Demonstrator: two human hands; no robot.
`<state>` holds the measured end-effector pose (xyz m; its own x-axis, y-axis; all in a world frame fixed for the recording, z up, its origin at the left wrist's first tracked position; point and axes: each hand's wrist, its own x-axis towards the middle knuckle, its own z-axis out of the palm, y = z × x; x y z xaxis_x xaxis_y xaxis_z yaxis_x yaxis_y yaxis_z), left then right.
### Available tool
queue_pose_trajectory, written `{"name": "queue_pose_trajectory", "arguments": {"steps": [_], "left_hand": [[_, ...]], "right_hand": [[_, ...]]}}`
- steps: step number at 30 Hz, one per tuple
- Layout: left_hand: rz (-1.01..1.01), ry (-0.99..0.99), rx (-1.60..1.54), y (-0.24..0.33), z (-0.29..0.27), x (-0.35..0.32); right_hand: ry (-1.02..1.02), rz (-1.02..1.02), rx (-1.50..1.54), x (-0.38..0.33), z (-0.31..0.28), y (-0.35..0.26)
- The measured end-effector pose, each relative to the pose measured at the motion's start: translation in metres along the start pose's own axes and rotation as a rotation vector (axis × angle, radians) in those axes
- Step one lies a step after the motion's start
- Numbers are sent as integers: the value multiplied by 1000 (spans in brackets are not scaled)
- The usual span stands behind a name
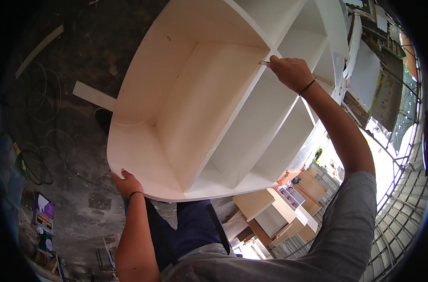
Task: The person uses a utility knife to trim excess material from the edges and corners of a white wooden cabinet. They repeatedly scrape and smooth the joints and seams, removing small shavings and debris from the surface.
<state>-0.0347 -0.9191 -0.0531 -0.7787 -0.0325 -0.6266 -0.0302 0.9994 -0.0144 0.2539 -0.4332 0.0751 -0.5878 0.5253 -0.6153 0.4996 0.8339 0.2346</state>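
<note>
A large cream-white shelf unit (214, 94) with several compartments fills the middle, tilted before me. My left hand (128, 184) grips its near left corner, thumb on the inner face and fingers round the outer edge. At the far side, my right hand (289, 73) is closed on a small flat metal blade (264, 62), most of it hidden in the fist. The blade's tip sticks out to the left, at the front edge of a divider where the panels cross. I cannot tell whether it touches the panel.
A white board strip (93, 95) pokes out from the unit's left side over the dark, stained floor (96, 155). Loose cable (44, 181) and another strip (39, 50) lie farther left. Wooden cabinets (270, 211) stand at the lower right; sheet panels (364, 75) lean beyond my right arm.
</note>
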Motion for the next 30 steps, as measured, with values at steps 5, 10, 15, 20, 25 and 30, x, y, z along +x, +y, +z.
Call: {"name": "queue_pose_trajectory", "arguments": {"steps": [5,10,15,20,25,30], "left_hand": [[39,26,-9,-9,8,3],[6,-12,3,-1,-2,0],[18,2,23,-3,2,1],[-44,-56,-24,11,-8,-5],[33,-8,-23,-10,9,1],[-18,-28,-21,2,-1,-1]], "right_hand": [[110,72,-102,20,-14,28],[-42,5,-50,8,-16,-5],[50,55,-114,28,-29,20],[-82,39,-97,11,-22,-7],[14,40,-147,30,-29,26],[88,43,-74,11,-13,8]]}}
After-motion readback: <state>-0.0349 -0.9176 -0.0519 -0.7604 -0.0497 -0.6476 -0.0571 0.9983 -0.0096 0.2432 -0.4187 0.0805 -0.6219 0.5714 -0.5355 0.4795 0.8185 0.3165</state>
